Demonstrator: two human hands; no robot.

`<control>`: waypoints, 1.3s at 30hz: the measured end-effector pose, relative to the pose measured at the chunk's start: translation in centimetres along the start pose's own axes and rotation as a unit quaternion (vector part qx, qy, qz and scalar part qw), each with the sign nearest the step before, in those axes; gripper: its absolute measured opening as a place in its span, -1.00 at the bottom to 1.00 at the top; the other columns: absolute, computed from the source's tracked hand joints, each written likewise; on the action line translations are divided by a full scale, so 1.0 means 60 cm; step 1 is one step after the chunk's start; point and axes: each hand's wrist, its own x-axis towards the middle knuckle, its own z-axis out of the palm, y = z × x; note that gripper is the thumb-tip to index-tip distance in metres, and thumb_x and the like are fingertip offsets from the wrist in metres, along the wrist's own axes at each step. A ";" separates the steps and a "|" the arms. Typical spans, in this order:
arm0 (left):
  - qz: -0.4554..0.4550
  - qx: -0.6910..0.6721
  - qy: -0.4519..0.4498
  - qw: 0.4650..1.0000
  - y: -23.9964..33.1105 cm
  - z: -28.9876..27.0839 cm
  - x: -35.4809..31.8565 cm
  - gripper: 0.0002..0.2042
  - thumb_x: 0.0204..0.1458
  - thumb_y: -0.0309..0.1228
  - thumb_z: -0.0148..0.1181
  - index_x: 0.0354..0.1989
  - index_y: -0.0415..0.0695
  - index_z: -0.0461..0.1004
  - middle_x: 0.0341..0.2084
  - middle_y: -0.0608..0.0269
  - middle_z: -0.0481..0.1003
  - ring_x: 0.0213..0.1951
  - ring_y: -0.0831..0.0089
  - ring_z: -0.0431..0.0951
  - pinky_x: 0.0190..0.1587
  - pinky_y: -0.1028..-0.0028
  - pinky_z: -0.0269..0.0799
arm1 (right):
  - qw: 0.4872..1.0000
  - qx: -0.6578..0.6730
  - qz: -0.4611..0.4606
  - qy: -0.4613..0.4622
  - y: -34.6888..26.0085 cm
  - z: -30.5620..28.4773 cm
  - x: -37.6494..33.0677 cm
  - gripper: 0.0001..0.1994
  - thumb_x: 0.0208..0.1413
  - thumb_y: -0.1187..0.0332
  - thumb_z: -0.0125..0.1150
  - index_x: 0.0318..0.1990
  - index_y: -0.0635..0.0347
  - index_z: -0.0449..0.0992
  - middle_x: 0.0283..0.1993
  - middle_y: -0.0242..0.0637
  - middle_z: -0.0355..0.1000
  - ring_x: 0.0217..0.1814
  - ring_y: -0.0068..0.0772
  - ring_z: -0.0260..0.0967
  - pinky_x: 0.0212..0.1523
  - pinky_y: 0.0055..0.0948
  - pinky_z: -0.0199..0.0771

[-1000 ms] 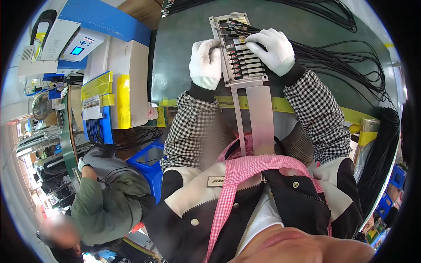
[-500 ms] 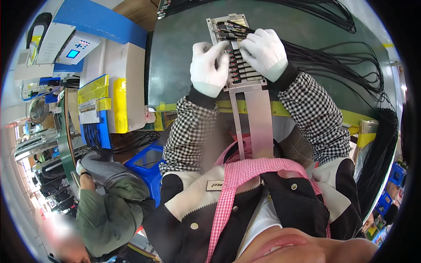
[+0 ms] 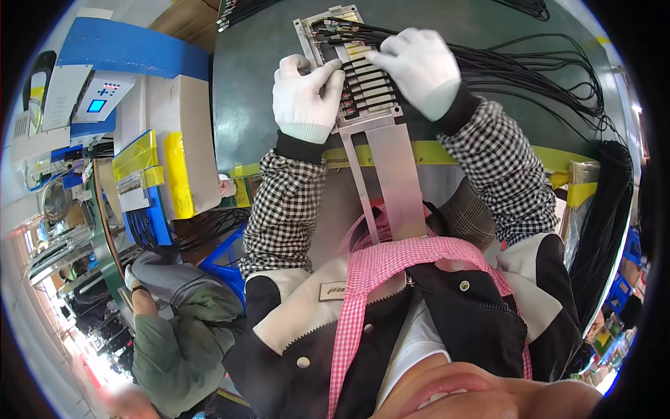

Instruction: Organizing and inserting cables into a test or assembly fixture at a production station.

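Lying at twelve o'clock of your view, the slotted metal fixture (image 3: pixel 370 124) sits on the green worktable (image 3: pixel 244 105), one piece with your two gloved hands on either side. Half a second ago your right hand (image 3: pixel 422 73) bent over the middle slots; now it has drawn toward three o'clock of the fixture, uncovering pale yellowish slots, so that stretch of the row seems freed from its cover, though you cannot tell whether any cable end was left there. Its forefinger reaches straight across to those slots while the other fingers curl; blur hides whether it grasps anything. Your left hand (image 3: pixel 305 98) keeps its place at eight o'clock, thumb and forefinger at the fixture's edge with a gap between them; whether the tips pinch a connector cannot be told. Count roughly six black cable ends (image 3: pixel 370 89) in the lower set; the upper cable ends (image 3: pixel 338 28), near twelve o'clock, overlap too much to number. One loose cable bundle (image 3: pixel 530 68) runs off toward three o'clock, and two metal strips, a narrow bar (image 3: pixel 361 188) and a wide plate (image 3: pixel 396 181), extend toward six. Farther out are one machine screen (image 3: pixel 97 105) at ten and one co-worker (image 3: pixel 181 349) between seven and eight.
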 end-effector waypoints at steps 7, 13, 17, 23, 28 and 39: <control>0.052 0.072 0.009 0.996 0.011 0.001 0.031 -0.90 -0.16 -0.32 0.26 -0.42 0.06 0.61 -0.27 0.19 0.39 -0.29 0.23 0.39 -0.33 0.35 0.38 | 1.000 0.017 0.005 -0.010 -0.005 0.025 -0.012 -0.78 -0.06 0.35 0.16 -0.20 -0.04 0.52 -0.21 -0.49 0.42 -0.18 -0.40 0.31 -0.11 -0.42 0.29; 0.085 0.119 -0.015 0.989 0.003 0.054 0.065 -0.93 -0.18 -0.32 0.24 -0.50 0.03 0.56 -0.27 0.23 0.42 -0.25 0.18 0.40 -0.28 0.30 0.39 | 0.997 0.056 0.051 0.005 -0.010 0.026 -0.006 -0.75 -0.07 0.34 0.17 -0.16 -0.05 0.50 -0.20 -0.52 0.41 -0.16 -0.43 0.31 -0.10 -0.42 0.27; 0.049 0.037 -0.021 0.998 0.018 0.046 0.069 -0.90 -0.20 -0.30 0.23 -0.49 0.03 0.58 -0.26 0.25 0.43 -0.23 0.18 0.39 -0.23 0.29 0.38 | 0.989 0.043 0.096 0.105 -0.011 0.019 0.008 -0.81 -0.04 0.32 0.18 -0.22 -0.05 0.52 -0.24 -0.55 0.43 -0.16 -0.46 0.32 -0.10 -0.43 0.26; -0.023 -0.066 -0.011 0.998 0.016 0.039 0.071 -0.85 -0.21 -0.23 0.23 -0.50 0.01 0.59 -0.23 0.25 0.44 -0.23 0.17 0.39 -0.17 0.31 0.38 | 0.990 0.100 0.033 0.094 -0.005 0.019 0.015 -0.87 0.01 0.29 0.19 -0.26 -0.05 0.55 -0.30 -0.52 0.46 -0.21 -0.51 0.35 -0.08 -0.44 0.25; -0.109 -0.046 -0.071 0.990 0.023 0.012 0.080 -0.80 -0.21 -0.17 0.23 -0.51 -0.01 0.61 -0.21 0.24 0.45 -0.22 0.19 0.39 -0.17 0.31 0.38 | 0.990 0.057 -0.027 0.124 -0.006 -0.013 0.038 -0.85 0.05 0.27 0.18 -0.23 -0.01 0.56 -0.33 -0.45 0.48 -0.27 -0.48 0.37 -0.10 -0.44 0.28; -0.159 -0.051 -0.148 0.975 -0.035 -0.001 0.041 -0.81 -0.18 -0.22 0.22 -0.46 -0.05 0.59 -0.26 0.23 0.45 -0.26 0.29 0.41 -0.21 0.36 0.38 | 0.985 0.169 0.019 0.020 0.028 0.015 0.013 -0.81 0.11 0.21 0.12 -0.21 0.04 0.53 -0.30 -0.44 0.49 -0.29 -0.35 0.41 -0.18 -0.41 0.34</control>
